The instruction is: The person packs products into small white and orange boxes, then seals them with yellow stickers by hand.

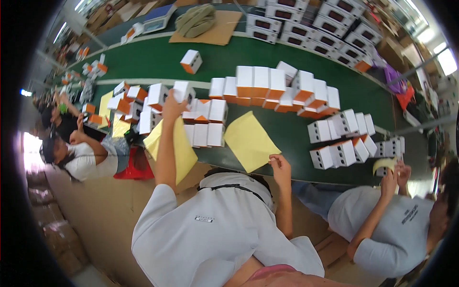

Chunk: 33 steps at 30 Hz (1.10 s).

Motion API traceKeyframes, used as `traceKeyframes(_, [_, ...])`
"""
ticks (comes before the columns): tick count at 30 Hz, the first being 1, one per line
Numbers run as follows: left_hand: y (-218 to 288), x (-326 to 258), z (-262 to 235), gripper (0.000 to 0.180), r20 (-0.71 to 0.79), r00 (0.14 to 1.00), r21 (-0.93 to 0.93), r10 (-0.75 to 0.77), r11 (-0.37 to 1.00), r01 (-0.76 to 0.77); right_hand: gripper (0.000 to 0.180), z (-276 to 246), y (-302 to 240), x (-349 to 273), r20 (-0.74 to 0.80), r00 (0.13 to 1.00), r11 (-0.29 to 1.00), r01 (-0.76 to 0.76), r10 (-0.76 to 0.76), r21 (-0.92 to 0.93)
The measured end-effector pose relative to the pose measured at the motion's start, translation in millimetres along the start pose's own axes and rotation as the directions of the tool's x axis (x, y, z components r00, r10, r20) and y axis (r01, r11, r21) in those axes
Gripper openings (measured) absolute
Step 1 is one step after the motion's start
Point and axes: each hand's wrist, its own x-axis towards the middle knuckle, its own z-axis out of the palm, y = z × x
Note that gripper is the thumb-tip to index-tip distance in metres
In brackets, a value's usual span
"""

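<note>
The left hand (173,107) grasps a box (183,88), its fingers set against the near side. The box is white, beyond the left forearm, among the left rows (209,134); its long axis cannot be told. The right hand (280,168) pinches the near right corner of a yellow sheet (249,141). The sheet's long axis runs from far left to near right, ending at the right hand. Relative to the sheet, the box lies to the left and farther from the body. The left hand is the nearer to the box; the right hand is well apart from it. A second sheet (182,152) lies beside the left forearm, partly behind it.

The worktop (291,143) is green and carries a far block (260,82) of white-and-orange boxes and a right group (342,122). A folded cloth (195,21) rests on cardboard (227,29) at the far side. Stacked cartons (299,26) stand at far right. A co-worker (387,225) sits at right; others are at left.
</note>
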Motion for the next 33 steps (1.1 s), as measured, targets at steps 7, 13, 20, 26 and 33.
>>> traceKeyframes(7, [117,-44,-26,0.071,-0.212,0.977,0.200,0.034,0.980,0.010,0.016,-47,25,-18,-0.127,0.991,0.996,-0.052,0.042,-0.078])
traceKeyframes(13, [228,-16,28,0.040,0.109,0.855,0.089,0.508,0.851,-0.517,0.018,-72,27,-19,-0.133,0.991,0.993,-0.017,0.001,-0.120])
traceKeyframes(20, [292,-54,6,0.027,0.390,0.779,-0.011,0.490,0.849,-0.528,0.018,-99,47,-19,-0.148,0.989,0.984,-0.033,0.008,-0.173])
traceKeyframes(26, [283,-19,-1,0.022,0.332,0.767,0.112,0.549,0.785,-0.610,0.020,-116,64,-49,-0.271,0.951,0.941,-0.221,0.149,-0.257])
traceKeyframes(33, [405,142,66,0.041,0.397,0.450,0.189,0.800,0.409,-0.893,0.022,-96,45,-64,-0.410,0.875,0.817,-0.423,0.256,-0.391])
